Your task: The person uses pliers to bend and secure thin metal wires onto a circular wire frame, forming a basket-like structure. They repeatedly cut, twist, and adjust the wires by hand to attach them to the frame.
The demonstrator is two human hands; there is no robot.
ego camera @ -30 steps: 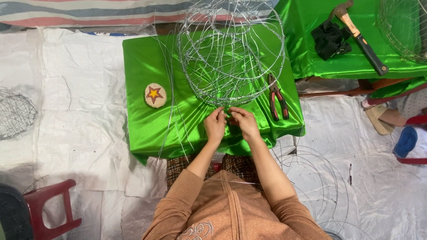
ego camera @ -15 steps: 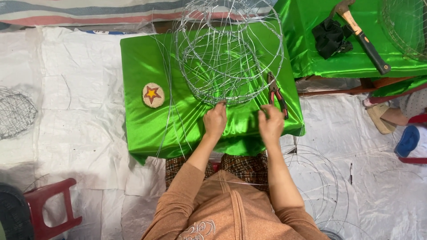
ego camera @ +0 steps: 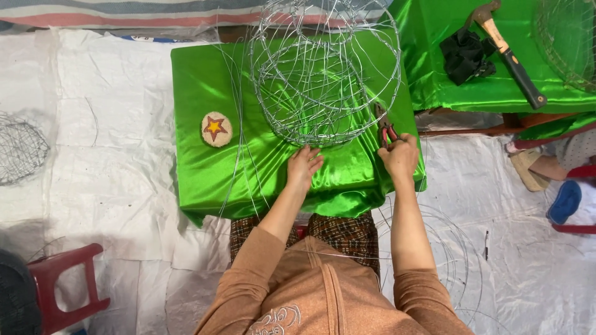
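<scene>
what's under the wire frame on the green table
The wire frame sits on green cloth that covers the table; long loose wires run beneath its near edge. The tabletop itself is hidden by the cloth.

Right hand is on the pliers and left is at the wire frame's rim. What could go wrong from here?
1. The wire frame rests on slick green cloth, steadied only by the left hand at its rim; it may slide or tip.
2. Loose wire strands trail off the table edge near both arms and could snag a sleeve.
3. The right hand grips the pliers close to wire ends, which might prick fingers.
</scene>
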